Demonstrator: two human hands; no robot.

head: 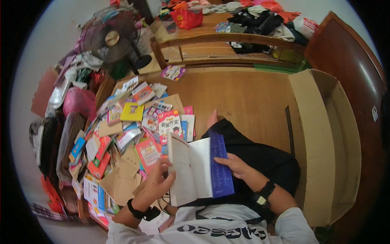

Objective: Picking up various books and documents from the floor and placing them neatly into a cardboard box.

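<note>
An open book (pixel 199 170) with a blue cover flap lies across my lap, its pages spread. My left hand (pixel 160 181) is at the book's left edge, thumb and fingers around the pages there. With thumb on top, my right hand (pixel 234 164) grips the blue flap (pixel 220 180) at the right. Just beyond the book's upper left edge is a red and white booklet (pixel 170 123), on a large heap of books and booklets. A yellow book (pixel 132 112) rests on that heap.
A long open cardboard box (pixel 318 146) stands at my right. At the back left is a standing fan (pixel 112 38). Behind a wooden rail (pixel 231 37) lie piled clothes (pixel 259 23) and a red bag (pixel 186 19). Bags and a pink plastic bag (pixel 79 102) line the left side.
</note>
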